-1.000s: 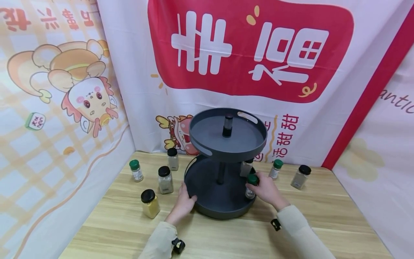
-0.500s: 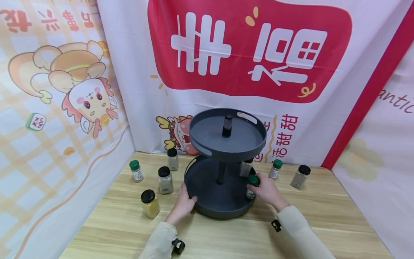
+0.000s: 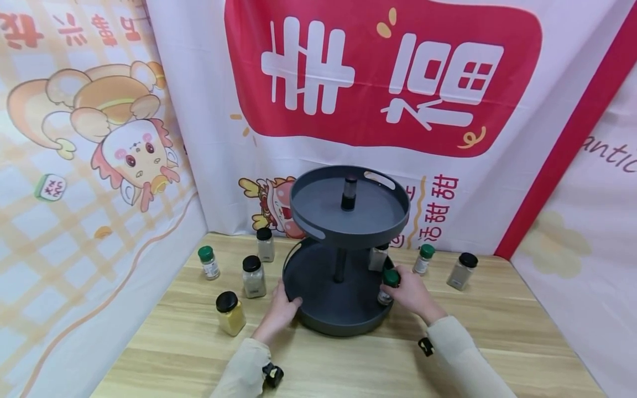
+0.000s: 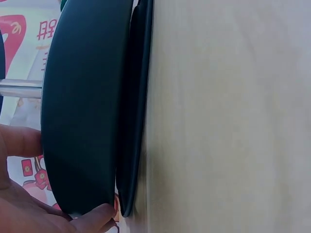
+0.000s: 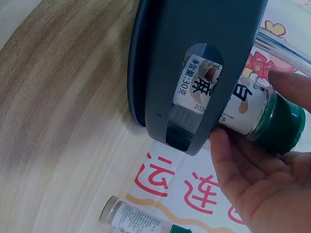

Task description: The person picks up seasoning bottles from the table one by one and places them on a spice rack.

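A dark grey two-tier tray stand (image 3: pixel 343 323) stands on the table. My left hand (image 3: pixel 280 315) grips the left rim of its lower tray, thumb over the edge and fingers along the outer wall (image 4: pixel 80 111). At the right side my right hand (image 3: pixel 412 293) holds a green-capped spice jar (image 3: pixel 391 278), its base inside the lower tray. In the right wrist view the spice jar (image 5: pixel 243 104) leans beside the wall, its label showing through the handle slot. Thumb and fingers lie on either side near the cap. A black-capped jar (image 3: pixel 378 258) stands behind it.
A small cylinder (image 3: pixel 349 193), clear above and black below, stands mid upper tray. Left of the stand are a yellow-filled jar (image 3: pixel 231 315), black-capped jars (image 3: pixel 254 277) (image 3: pixel 266 246) and a green-capped jar (image 3: pixel 209 263). On the right are another green-capped jar (image 3: pixel 423 260) and a black-capped jar (image 3: pixel 461 272).
The green-capped spice jar in my right hand has shifted very slightly toward the right rim. My left hand keeps its place on the lower tray.
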Motion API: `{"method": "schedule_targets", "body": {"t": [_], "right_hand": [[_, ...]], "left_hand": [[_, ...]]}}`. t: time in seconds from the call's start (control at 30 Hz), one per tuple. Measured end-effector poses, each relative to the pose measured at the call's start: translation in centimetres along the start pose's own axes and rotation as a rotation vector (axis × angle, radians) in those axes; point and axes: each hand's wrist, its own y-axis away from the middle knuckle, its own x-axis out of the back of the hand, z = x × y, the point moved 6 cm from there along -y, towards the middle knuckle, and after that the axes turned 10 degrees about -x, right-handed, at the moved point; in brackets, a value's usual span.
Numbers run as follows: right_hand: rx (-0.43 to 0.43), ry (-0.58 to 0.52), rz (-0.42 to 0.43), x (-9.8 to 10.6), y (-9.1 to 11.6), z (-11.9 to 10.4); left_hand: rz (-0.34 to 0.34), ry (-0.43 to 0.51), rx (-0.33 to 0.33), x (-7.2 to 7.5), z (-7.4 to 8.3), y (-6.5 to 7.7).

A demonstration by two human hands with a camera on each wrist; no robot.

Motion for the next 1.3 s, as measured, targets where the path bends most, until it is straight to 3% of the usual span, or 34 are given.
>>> {"method": "schedule_targets", "body": {"t": [0.17,0.43,0.57,0.97,1.3], "right_hand": [[-0.008,-0.016,-0.024,0.2,0.2,0.0],[-0.034,-0.067,-0.017,1.5,0.4,-0.2],[-0.046,-0.073,0.015,2.2,0.3,0.1],[-0.017,-0.056,0.091,3.2,0.1,2.9],[-0.026,-0.033,0.117,3.6,0.3,4.1]], "left_hand": [[0.013,0.08,-0.049,0.5,0.4,-1.2],[-0.014,0.191,0.058,1.2,-0.2,-3.1],[-0.013,0.177,0.091,1.2,-0.8,-3.8],[0.024,0.226,0.097,1.3,-2.1,-5.9],[0.026,0.236,0.091,1.7,-1.9,-6.5]]}}
